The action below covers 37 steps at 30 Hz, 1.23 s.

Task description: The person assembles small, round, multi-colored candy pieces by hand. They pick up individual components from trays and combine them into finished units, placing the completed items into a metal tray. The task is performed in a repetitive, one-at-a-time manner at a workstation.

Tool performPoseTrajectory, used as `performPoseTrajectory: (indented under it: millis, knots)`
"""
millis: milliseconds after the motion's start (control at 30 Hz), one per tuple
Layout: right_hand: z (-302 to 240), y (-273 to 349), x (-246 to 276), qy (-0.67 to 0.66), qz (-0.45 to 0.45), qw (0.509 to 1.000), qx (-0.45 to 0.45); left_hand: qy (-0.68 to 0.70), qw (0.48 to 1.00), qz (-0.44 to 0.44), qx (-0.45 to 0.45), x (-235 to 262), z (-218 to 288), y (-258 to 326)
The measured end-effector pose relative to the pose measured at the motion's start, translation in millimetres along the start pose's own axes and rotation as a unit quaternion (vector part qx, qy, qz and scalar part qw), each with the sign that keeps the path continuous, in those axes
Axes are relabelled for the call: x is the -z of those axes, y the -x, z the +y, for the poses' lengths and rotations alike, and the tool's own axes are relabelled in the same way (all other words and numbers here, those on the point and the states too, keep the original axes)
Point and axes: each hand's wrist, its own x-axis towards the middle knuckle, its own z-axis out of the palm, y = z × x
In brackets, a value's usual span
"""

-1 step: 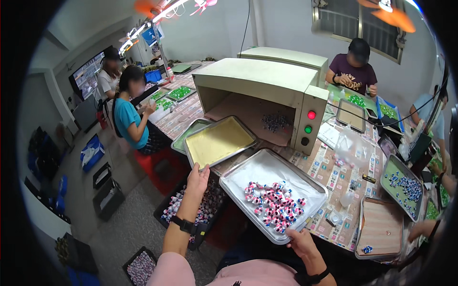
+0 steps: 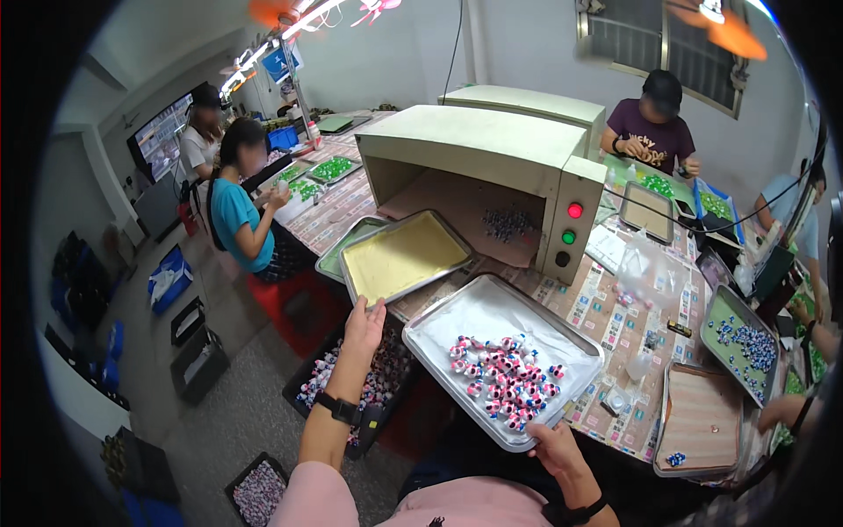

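My right hand (image 2: 558, 448) grips the near corner of a metal tray (image 2: 448, 303), its thumb over the rim. On the tray's white lining lies a heap of small pink, white and blue figures (image 2: 507, 378). With fingers at the rim, my left hand (image 2: 363, 327) holds the near edge of a tray with a yellow surface (image 2: 404, 256); its fingertips are partly hidden. This yellow tray overlaps a green-lined tray (image 2: 338, 250) in front of the open mouth of a cream box-shaped oven (image 2: 474, 132). Inside the oven lie small dark blue pieces (image 2: 507, 225).
Below the table edge stands a dark crate (image 2: 307, 400) full of small figures; another small crate (image 2: 256, 492) is on the floor. At right are a tray of blue pieces (image 2: 742, 347) and a brown-lined tray (image 2: 700, 422). Several people sit around the table.
My left hand and the yellow tray have shifted very slightly away from me. At the right edge, another person's hand has moved a little upward. My right hand looks unchanged.
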Motion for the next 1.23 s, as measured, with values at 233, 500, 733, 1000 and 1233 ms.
performPoseTrajectory:
  millis: [233, 500, 733, 1000, 1233]
  knots:
    - [8, 35, -7, 0.000, -0.063, 0.997, -0.047, -0.128, 0.989, -0.067, 0.021, 21, 22, 19]
    - [16, 40, -44, 0.063, -0.148, 0.969, -0.189, -0.348, 0.905, 0.145, -0.196, 142, 61, 172]
    - [46, 3, -77, 0.134, -0.177, 0.951, -0.217, -0.189, 0.958, 0.216, -0.029, 198, 27, 247]
    - [54, -12, -123, 0.177, -0.229, 0.938, -0.188, -0.198, 0.958, 0.209, -0.012, 213, -5, 190]
    - [23, 10, -191, 0.214, -0.261, 0.929, -0.151, -0.230, 0.966, 0.115, 0.025, 251, -5, 126]
